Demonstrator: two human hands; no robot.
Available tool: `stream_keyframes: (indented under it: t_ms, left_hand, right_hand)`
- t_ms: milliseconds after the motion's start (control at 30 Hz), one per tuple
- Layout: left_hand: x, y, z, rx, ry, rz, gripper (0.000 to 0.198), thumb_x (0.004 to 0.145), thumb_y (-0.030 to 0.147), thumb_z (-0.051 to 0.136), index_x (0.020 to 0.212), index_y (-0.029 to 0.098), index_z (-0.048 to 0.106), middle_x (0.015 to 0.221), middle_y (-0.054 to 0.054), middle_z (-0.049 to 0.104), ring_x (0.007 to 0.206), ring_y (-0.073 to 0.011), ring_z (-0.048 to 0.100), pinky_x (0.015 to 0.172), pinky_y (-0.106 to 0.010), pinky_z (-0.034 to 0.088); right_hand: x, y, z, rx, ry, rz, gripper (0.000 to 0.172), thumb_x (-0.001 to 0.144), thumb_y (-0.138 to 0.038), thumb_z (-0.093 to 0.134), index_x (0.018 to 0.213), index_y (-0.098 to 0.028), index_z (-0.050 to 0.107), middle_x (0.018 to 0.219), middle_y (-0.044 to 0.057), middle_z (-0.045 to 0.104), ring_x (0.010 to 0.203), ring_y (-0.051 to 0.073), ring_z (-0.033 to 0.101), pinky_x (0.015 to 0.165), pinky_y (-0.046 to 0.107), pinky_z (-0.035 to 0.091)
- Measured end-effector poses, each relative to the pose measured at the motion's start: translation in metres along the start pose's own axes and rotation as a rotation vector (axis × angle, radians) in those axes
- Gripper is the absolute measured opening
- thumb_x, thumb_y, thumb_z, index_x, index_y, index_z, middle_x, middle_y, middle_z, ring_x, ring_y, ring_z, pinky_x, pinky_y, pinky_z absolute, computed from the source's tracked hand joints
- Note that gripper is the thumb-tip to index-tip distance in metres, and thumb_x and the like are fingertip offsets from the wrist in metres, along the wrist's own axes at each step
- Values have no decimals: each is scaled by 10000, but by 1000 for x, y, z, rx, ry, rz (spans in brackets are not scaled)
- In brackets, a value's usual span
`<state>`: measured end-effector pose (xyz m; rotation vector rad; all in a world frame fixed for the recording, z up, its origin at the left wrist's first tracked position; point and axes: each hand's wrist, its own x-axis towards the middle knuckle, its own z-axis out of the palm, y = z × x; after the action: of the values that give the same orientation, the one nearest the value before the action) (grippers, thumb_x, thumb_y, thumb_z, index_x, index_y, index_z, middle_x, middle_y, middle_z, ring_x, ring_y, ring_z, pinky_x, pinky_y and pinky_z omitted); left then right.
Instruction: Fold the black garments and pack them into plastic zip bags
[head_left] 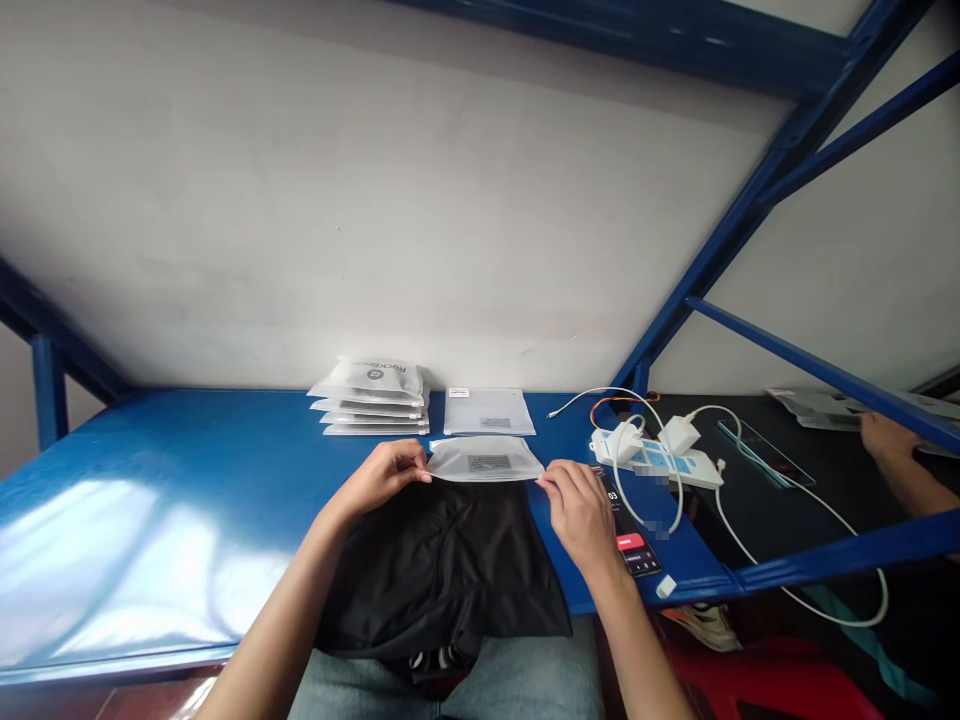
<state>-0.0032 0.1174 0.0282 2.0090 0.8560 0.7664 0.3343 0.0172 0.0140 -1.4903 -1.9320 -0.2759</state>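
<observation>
A translucent zip bag (pixel 457 462) with a dark printed label is stretched between my two hands. My left hand (pixel 391 472) pinches its left corner, and my right hand (pixel 577 508) pinches the right one. Directly below the bag, a black garment (pixel 450 570) lies spread on the blue table and over its front edge towards my lap. Behind the bag rests a flat translucent zip bag (pixel 487 410) with a small label. To its left is a stack of filled zip bags (pixel 371 390), the top one bearing printed lettering.
A lit phone (pixel 636 545) lies beside my right hand. Farther right is a white power strip (pixel 697 467) with chargers and looping cables. Blue metal bars (pixel 705 240) frame the table (pixel 187 450). Another person's hand (pixel 889 440) is at the black table on the right.
</observation>
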Motion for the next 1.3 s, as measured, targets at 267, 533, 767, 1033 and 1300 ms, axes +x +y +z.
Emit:
stream_keyframes:
  t_ms: [267,533,767,1033,1300]
  left_hand:
    - [1,-6,9,-138,-151,-20,291,900,408,708,764,164,624,829,-11,618,807,-166,580,761,-282,451]
    - [1,-13,14,-143,-135,-77,236,844,354,752,972,194,634,967,-40,685,891,-197,656,808,-307,502]
    - [1,-25,18,409,50,-115,147,856,291,716,938,218,618,892,-29,646,805,-214,609,698,-293,431]
    - [7,-17,41,534,8,-58,119,887,316,736,964,238,688,974,-52,658,956,-251,631,784,-301,483]
    - [4,-18,42,596,36,-6,178,908,304,722,1060,211,716,1081,-94,712,1010,-285,683,845,-358,564]
  right_hand:
    - [18,-24,30,131,-236,-163,759,847,-50,641,1522,-360,483,1562,35,530,1404,290,535,1166,544,426]
    - [27,-15,43,30,-325,-232,913,739,96,514,1545,-332,469,1523,19,575,1375,260,574,1171,484,472]
    - [39,-12,30,82,-189,-91,798,872,5,471,1575,-367,409,1519,-25,572,1338,225,613,1072,382,566]
    - [130,-72,36,1,-79,-134,772,905,-38,512,1573,-409,396,1565,-62,517,1350,235,589,1006,385,576]
    - [210,-161,107,-71,-182,-318,692,968,-54,424,1569,-398,408,1617,-11,460,1336,282,518,1051,483,460]
